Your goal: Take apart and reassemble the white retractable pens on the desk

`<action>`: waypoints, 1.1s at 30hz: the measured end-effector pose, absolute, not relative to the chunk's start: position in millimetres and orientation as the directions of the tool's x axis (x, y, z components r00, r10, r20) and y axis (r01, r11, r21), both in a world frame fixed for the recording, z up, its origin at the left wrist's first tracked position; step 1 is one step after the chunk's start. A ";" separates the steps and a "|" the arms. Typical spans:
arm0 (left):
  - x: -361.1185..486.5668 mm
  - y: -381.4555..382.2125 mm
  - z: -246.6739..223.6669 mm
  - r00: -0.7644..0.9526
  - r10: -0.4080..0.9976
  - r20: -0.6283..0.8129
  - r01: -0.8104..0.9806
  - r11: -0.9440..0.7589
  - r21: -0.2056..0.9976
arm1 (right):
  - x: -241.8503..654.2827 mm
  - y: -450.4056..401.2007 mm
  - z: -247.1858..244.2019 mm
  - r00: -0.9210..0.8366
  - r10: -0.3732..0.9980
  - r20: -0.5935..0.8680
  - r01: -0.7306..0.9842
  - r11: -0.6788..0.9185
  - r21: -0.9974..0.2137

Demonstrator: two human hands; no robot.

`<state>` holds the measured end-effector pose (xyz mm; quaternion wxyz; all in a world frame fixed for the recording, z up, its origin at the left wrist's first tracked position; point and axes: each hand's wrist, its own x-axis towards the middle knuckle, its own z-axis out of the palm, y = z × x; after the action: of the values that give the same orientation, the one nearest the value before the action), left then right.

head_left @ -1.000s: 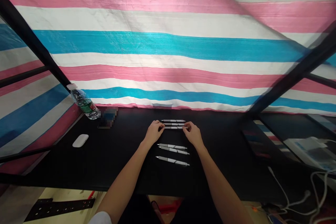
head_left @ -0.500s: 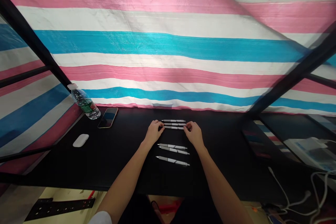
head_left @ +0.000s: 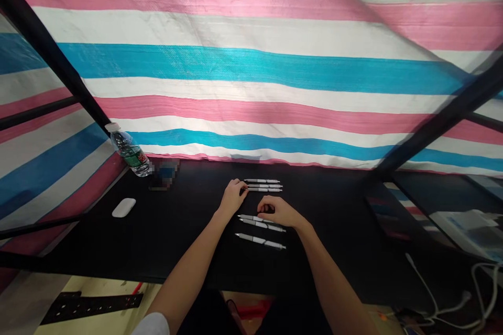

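Two slim white pens (head_left: 267, 189) lie close together in the far group, with another white pen (head_left: 262, 181) just behind them. My left hand (head_left: 233, 196) is closed at their left tips, its fingertips against the nearest pen of this group. Below, my right hand (head_left: 279, 210) hovers over the rear pen (head_left: 248, 217) of the near group, covering its right part. Its fingers are curled, with a gap between them and the thumb. Two more white pens, a middle one (head_left: 262, 225) and a front one (head_left: 260, 241), lie nearer to me.
On the left are a water bottle (head_left: 131, 154), a blurred-out phone (head_left: 165, 175) and a white rounded case (head_left: 124, 208). White cables (head_left: 426, 282) run along the right side. A striped sheet (head_left: 251, 73) hangs behind the black table (head_left: 334, 251).
My right hand has let go of the far group's right ends and moved toward me, over the near group. The two pens there now lie closer together. My left hand stays near the tips.
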<state>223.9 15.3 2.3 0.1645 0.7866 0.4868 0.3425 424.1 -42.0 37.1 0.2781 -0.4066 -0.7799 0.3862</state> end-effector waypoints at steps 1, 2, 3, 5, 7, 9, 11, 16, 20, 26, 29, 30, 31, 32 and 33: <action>223.9 15.1 2.6 0.291 0.880 0.376 0.652 -0.470 0.595 | 424.5 -41.8 36.4 -0.525 0.842 0.124 0.427 0.386 -0.818; 223.8 15.0 2.9 0.289 0.881 0.375 0.651 -0.468 0.597 | 424.6 -41.6 35.6 -0.536 0.835 0.130 0.433 0.403 -0.806; 223.7 15.0 3.1 0.286 0.882 0.374 0.652 -0.466 0.598 | 424.4 -41.3 34.5 -0.544 0.828 0.137 0.438 0.420 -0.795; 223.4 15.0 3.4 0.280 0.883 0.377 0.654 -0.462 0.599 | 423.2 -40.5 32.0 -0.551 0.819 0.161 0.440 0.449 -0.778; 223.0 14.8 4.1 0.272 0.883 0.383 0.656 -0.461 0.598 | 421.8 -39.2 29.2 -0.533 0.821 0.204 0.442 0.476 -0.760; 222.6 14.2 5.8 0.262 0.882 0.393 0.665 -0.460 0.588 | 421.0 -37.2 26.3 -0.487 0.836 0.254 0.464 0.493 -0.735; 222.5 12.8 8.7 0.255 0.881 0.399 0.676 -0.457 0.577 | 421.6 -35.0 23.7 -0.422 0.858 0.294 0.508 0.492 -0.707; 224.3 7.9 16.5 0.286 0.884 0.370 0.659 -0.462 0.594 | 427.2 -31.3 18.2 -0.361 0.892 0.271 0.587 0.443 -0.678; 226.3 5.2 19.3 0.340 0.870 0.358 0.627 -0.494 0.602 | 429.3 -29.8 13.5 -0.339 0.904 0.261 0.598 0.422 -0.682; 226.7 1.6 24.3 0.438 0.819 0.372 0.579 -0.573 0.580 | 430.4 -29.3 17.6 -0.269 0.896 0.354 0.542 0.445 -0.713; 228.2 0.2 25.5 0.478 0.805 0.351 0.532 -0.583 0.614 | 430.8 -30.5 22.4 -0.215 0.894 0.393 0.497 0.446 -0.744; 228.9 -0.1 25.6 0.481 0.805 0.347 0.519 -0.581 0.627 | 430.9 -30.8 23.4 -0.210 0.894 0.396 0.494 0.446 -0.746; 229.6 -0.5 25.7 0.479 0.808 0.344 0.509 -0.575 0.641 | 430.9 -31.0 23.8 -0.209 0.894 0.396 0.499 0.445 -0.744; 230.3 -0.8 25.8 0.473 0.813 0.341 0.502 -0.566 0.653 | 430.9 -31.1 23.9 -0.211 0.895 0.393 0.508 0.444 -0.738; 230.9 -1.1 26.1 0.463 0.819 0.338 0.497 -0.556 0.666 | 430.9 -31.1 23.6 -0.215 0.895 0.390 0.516 0.443 -0.733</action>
<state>230.9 -1.1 26.1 0.2459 0.8193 0.4017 0.3270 430.9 -31.1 23.6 0.4094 -0.4741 -0.7444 0.2313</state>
